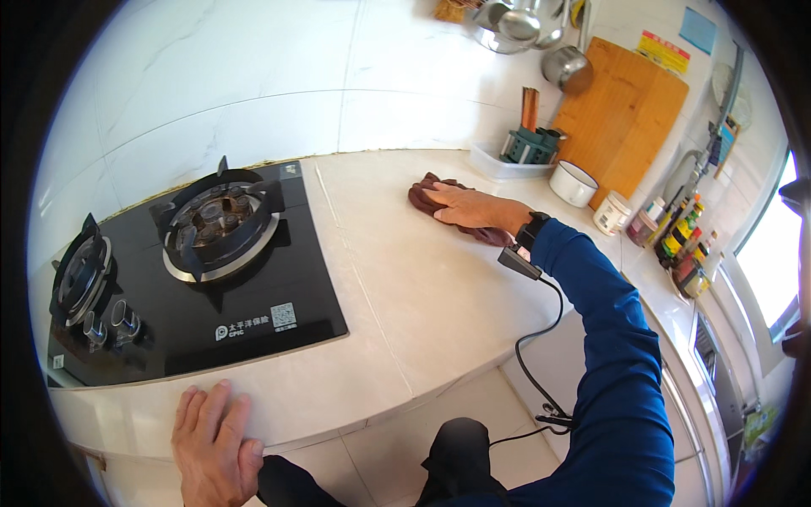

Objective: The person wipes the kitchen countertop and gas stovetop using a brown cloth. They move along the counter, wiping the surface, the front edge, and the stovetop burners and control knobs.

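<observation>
My right hand point(472, 206) presses a crumpled dark brown cloth point(424, 196) flat on the pale countertop point(380, 253), right of the hob. Part of the cloth shows beneath my palm and wrist. A black strap and a small device with a black cable point(519, 261) are at that wrist. My left hand point(215, 431) rests on the counter's front edge, below the hob, with nothing in it and its fingers slightly apart. The black glass gas hob point(291, 253) has two burners with pan supports, and two knobs near its front left.
Behind the cloth stand a clear plastic tray point(494, 163) with a green utensil holder, a white enamel mug point(572, 184), a jar point(612, 213) and a wooden cutting board point(627, 108). Sauce bottles point(681, 234) line the right side. Steel ladles and a pot hang above. The cable hangs past the counter's edge.
</observation>
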A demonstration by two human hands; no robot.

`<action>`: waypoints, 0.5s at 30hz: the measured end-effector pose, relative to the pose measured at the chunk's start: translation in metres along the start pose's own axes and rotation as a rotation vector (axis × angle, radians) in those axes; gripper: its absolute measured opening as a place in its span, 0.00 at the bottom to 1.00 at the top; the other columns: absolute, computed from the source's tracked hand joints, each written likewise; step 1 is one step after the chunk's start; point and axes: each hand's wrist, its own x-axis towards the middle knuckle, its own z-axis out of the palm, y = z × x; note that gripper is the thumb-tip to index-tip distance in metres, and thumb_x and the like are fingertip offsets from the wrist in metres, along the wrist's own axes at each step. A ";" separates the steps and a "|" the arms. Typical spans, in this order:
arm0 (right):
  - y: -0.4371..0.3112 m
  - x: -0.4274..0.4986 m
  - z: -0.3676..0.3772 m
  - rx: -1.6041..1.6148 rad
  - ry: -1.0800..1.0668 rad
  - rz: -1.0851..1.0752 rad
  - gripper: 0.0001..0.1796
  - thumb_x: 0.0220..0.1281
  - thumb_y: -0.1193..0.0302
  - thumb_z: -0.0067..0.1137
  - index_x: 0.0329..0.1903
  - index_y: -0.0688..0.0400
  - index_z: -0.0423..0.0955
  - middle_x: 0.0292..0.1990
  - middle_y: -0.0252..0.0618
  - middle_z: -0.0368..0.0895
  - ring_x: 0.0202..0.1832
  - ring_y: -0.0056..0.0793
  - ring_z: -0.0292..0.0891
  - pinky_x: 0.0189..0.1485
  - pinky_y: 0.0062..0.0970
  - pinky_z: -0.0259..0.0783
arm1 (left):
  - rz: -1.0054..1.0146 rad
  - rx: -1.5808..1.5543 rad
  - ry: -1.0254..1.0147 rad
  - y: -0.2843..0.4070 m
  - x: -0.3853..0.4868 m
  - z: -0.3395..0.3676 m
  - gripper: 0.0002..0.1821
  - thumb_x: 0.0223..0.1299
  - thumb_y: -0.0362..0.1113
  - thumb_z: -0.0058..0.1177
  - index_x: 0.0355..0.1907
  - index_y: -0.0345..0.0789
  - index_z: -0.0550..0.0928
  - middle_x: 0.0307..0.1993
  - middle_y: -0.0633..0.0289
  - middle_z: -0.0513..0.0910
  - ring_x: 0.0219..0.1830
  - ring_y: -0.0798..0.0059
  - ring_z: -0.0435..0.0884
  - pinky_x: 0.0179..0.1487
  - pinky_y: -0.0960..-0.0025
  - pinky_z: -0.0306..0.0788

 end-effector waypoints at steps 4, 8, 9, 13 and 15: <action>0.003 -0.049 0.017 0.016 0.042 0.005 0.37 0.81 0.53 0.45 0.82 0.60 0.55 0.83 0.59 0.50 0.85 0.51 0.47 0.85 0.41 0.42 | -0.005 -0.007 0.003 -0.001 -0.002 0.001 0.27 0.74 0.49 0.46 0.54 0.25 0.84 0.59 0.35 0.80 0.59 0.31 0.79 0.73 0.36 0.65; 0.040 -0.100 0.018 0.009 0.065 0.111 0.38 0.82 0.51 0.43 0.82 0.62 0.55 0.83 0.60 0.49 0.85 0.50 0.44 0.86 0.40 0.41 | 0.012 -0.024 0.009 -0.003 -0.002 0.001 0.26 0.72 0.47 0.48 0.55 0.24 0.83 0.60 0.35 0.80 0.59 0.30 0.78 0.72 0.35 0.65; 0.053 -0.112 0.017 0.001 0.055 0.175 0.39 0.82 0.50 0.42 0.82 0.62 0.53 0.83 0.59 0.48 0.86 0.49 0.42 0.86 0.38 0.40 | 0.014 -0.021 0.007 -0.003 -0.002 0.001 0.25 0.70 0.45 0.48 0.55 0.24 0.83 0.60 0.35 0.80 0.59 0.30 0.78 0.72 0.36 0.66; 0.108 -0.160 0.012 -0.016 0.045 0.403 0.41 0.83 0.50 0.40 0.84 0.63 0.49 0.84 0.57 0.45 0.87 0.47 0.38 0.87 0.35 0.37 | 0.002 -0.015 -0.004 -0.001 -0.003 0.002 0.24 0.64 0.40 0.50 0.56 0.24 0.82 0.61 0.35 0.79 0.60 0.29 0.77 0.72 0.36 0.65; 0.132 -0.172 0.011 -0.004 0.052 0.491 0.41 0.82 0.49 0.40 0.84 0.63 0.48 0.84 0.57 0.45 0.87 0.47 0.38 0.87 0.35 0.37 | -0.008 -0.005 -0.008 -0.001 -0.003 0.002 0.25 0.61 0.38 0.50 0.56 0.24 0.82 0.61 0.35 0.79 0.61 0.30 0.77 0.73 0.35 0.64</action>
